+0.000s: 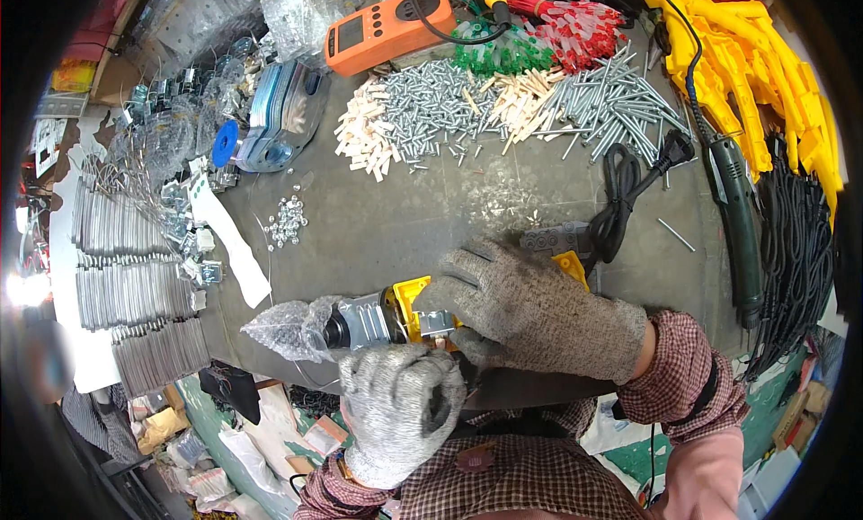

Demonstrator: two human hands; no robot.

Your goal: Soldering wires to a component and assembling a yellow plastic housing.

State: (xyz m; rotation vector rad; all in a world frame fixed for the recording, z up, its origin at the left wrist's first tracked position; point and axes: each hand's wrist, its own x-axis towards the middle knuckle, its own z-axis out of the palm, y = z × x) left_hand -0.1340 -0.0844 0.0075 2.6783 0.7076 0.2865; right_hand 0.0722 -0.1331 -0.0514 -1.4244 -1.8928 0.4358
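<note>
A partly assembled power tool (411, 295) with a yellow plastic housing lies across the front of the bench. A silver metal body (367, 320) shows at its left part, and bubble wrap (292, 329) covers that end. My right hand (548, 313), in a dark grey glove, curls its fingers over the yellow housing from the right. In a lighter grey glove, my left hand (400, 408) is closed against the tool's near side; its fingertips are hidden. Between the hands a small shiny metal part (436, 322) sits in the housing. Past my right hand, more yellow plastic (571, 270) shows.
A coiled black power cord (618, 201) lies to the right, by a dark green electric screwdriver (735, 223). Screws (431, 106), pale pegs (364, 129) and an orange meter (391, 30) are at the back. Nuts (288, 222) and stacked metal strips (135, 291) lie left; yellow housings (746, 62) far right.
</note>
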